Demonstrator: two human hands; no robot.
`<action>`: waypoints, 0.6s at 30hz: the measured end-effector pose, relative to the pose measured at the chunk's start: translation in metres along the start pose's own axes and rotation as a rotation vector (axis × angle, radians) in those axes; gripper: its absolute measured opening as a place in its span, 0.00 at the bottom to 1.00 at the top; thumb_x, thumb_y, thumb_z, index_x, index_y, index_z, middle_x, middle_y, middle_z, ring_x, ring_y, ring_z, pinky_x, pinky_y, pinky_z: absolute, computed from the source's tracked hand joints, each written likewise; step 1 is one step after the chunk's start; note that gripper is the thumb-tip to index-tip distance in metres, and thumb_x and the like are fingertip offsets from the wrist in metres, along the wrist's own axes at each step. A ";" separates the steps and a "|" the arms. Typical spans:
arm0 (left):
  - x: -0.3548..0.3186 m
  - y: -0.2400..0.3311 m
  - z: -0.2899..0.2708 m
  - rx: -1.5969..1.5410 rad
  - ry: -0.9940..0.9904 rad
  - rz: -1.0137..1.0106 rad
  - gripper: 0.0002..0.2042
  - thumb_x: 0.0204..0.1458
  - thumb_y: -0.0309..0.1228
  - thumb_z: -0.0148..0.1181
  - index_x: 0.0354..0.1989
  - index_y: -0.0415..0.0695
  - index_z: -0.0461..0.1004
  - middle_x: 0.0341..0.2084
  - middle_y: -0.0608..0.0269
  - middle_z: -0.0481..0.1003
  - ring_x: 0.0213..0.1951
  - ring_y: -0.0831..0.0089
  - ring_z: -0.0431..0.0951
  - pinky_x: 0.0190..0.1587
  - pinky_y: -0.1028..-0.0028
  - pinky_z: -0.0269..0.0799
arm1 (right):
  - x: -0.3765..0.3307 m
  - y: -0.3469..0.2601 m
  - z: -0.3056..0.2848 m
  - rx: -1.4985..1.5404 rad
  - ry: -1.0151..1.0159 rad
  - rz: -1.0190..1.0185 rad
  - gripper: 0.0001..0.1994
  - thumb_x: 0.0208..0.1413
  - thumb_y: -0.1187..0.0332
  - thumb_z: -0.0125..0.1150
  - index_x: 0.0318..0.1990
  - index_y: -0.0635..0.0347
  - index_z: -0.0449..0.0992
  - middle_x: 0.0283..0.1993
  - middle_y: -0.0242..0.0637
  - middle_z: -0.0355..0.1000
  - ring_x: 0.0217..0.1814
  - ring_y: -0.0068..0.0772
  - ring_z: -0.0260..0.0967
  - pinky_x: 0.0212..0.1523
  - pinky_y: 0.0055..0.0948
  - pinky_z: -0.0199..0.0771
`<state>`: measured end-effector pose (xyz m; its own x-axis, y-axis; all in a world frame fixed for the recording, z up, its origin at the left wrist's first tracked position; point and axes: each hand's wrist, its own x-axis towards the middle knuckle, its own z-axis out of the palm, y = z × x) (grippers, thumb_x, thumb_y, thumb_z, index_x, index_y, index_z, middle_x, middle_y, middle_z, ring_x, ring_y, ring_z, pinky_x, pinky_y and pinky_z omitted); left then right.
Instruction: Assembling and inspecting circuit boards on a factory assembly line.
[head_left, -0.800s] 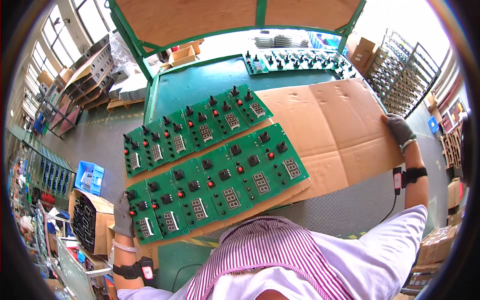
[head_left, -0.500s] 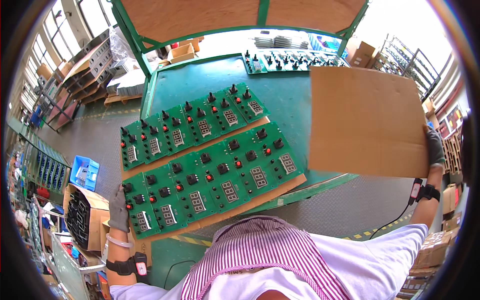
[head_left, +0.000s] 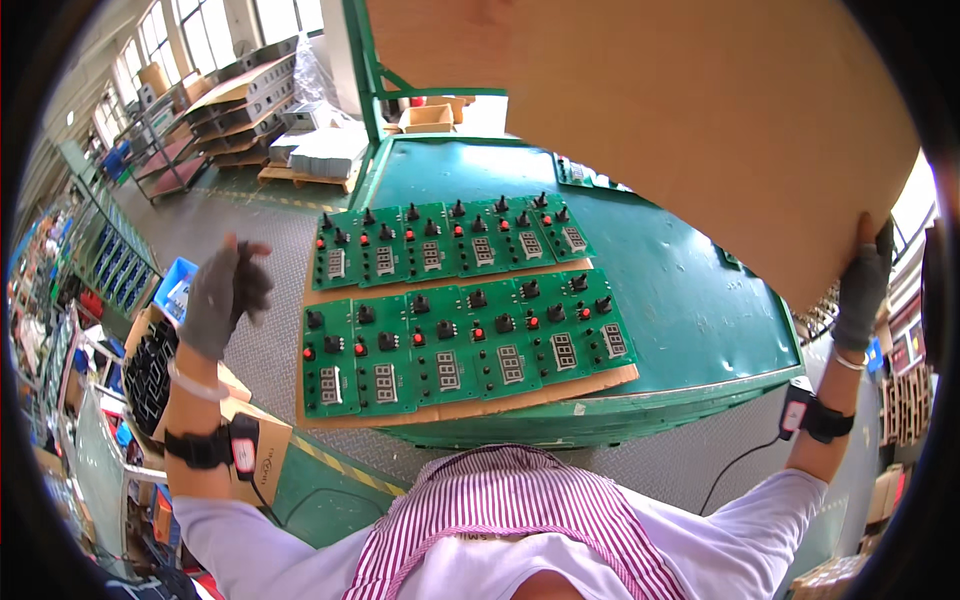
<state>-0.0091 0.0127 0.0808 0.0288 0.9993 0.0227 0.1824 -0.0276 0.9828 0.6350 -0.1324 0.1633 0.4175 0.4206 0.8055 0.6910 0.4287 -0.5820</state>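
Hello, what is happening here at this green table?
A person in grey gloves holds a large cardboard sheet raised above the green table with the right hand. The left hand is lifted, empty, beside two rows of green circuit boards that lie on another cardboard sheet.

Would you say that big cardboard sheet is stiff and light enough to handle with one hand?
Probably. The cardboard sheet stays flat while only the right hand grips its corner, so it seems stiff and light. Its broad face may swing or catch air, and the left hand is off it.
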 end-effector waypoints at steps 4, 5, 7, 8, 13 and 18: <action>0.026 0.047 0.000 -0.456 -0.381 0.009 0.36 0.53 0.61 0.34 0.47 0.35 0.67 0.31 0.50 0.75 0.24 0.66 0.77 0.17 0.77 0.70 | -0.010 -0.001 0.069 -0.208 0.038 -0.596 0.13 0.58 0.72 0.50 0.50 0.65 0.65 0.45 0.37 0.68 0.46 0.27 0.63 0.49 0.26 0.62; 0.034 0.051 -0.004 -0.560 -0.491 0.038 0.38 0.52 0.62 0.33 0.49 0.35 0.66 0.36 0.46 0.75 0.27 0.64 0.78 0.19 0.76 0.71 | -0.015 0.005 0.086 -0.106 0.077 -0.621 0.12 0.58 0.72 0.49 0.48 0.65 0.66 0.46 0.37 0.67 0.45 0.27 0.64 0.49 0.26 0.62; 0.044 0.054 -0.011 -0.682 -0.514 0.091 0.39 0.51 0.63 0.32 0.50 0.34 0.64 0.41 0.42 0.72 0.30 0.62 0.77 0.18 0.76 0.71 | -0.025 0.007 0.119 0.228 -0.021 -0.698 0.12 0.58 0.69 0.50 0.46 0.65 0.65 0.45 0.38 0.67 0.45 0.27 0.64 0.53 0.30 0.60; 0.044 0.056 -0.012 -0.720 -0.540 0.154 0.39 0.52 0.63 0.33 0.51 0.34 0.63 0.40 0.44 0.72 0.30 0.63 0.77 0.18 0.75 0.71 | -0.025 0.004 0.133 0.252 -0.018 -0.708 0.12 0.58 0.69 0.50 0.46 0.65 0.65 0.45 0.38 0.67 0.45 0.27 0.64 0.53 0.30 0.60; 0.034 0.019 -0.050 -0.533 -0.686 0.344 0.27 0.54 0.54 0.42 0.38 0.37 0.69 0.25 0.57 0.73 0.22 0.76 0.73 0.12 0.80 0.63 | -0.041 -0.024 0.188 0.054 -0.246 -0.951 0.13 0.43 0.71 0.60 0.36 0.55 0.64 0.44 0.42 0.70 0.50 0.47 0.65 0.53 0.43 0.64; -0.037 0.016 0.013 0.145 -0.262 0.259 0.25 0.48 0.46 0.54 0.43 0.34 0.69 0.34 0.62 0.73 0.36 0.77 0.71 0.41 0.78 0.66 | -0.068 0.039 0.190 -0.363 -0.462 -0.777 0.16 0.44 0.74 0.54 0.44 0.55 0.67 0.46 0.40 0.69 0.45 0.43 0.69 0.43 0.34 0.70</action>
<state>0.0057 -0.0253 0.0931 0.3381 0.9195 0.2005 0.2725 -0.2996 0.9143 0.5214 0.0077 0.0642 -0.4505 0.4301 0.7823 0.8483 0.4794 0.2250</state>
